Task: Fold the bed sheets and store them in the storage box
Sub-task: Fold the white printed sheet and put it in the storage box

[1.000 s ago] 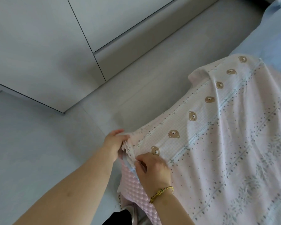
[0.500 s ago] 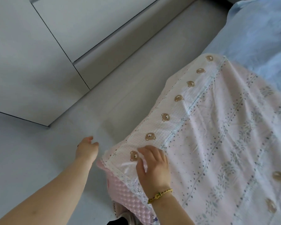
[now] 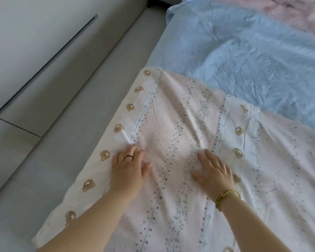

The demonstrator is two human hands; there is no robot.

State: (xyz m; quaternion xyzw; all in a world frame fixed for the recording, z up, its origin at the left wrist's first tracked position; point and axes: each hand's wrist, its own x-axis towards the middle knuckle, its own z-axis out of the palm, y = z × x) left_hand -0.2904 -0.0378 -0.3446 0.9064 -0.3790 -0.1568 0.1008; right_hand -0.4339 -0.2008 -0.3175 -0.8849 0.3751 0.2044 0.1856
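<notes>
A pale pink sheet [image 3: 180, 115] printed with small bears, dots and leafy stripes lies spread flat over the bed, its left edge running along the bed's side. My left hand [image 3: 128, 170], with a dark ring on one finger, presses flat on the sheet near that edge, fingers straight. My right hand [image 3: 214, 171], with a gold bracelet at the wrist, lies flat on the sheet a little to the right, fingers spread. Wrinkles fan out from both hands. No storage box is in view.
A crumpled light blue sheet [image 3: 253, 50] covers the bed beyond the pink one. A pink striped fabric [image 3: 302, 13] shows at the top right corner. Grey floor [image 3: 65, 110] and pale cabinet fronts [image 3: 25, 42] lie to the left of the bed.
Both hands let go of the sheet's near corner and now lie flat on its top, further in. The view has swung right and up over the bed.
</notes>
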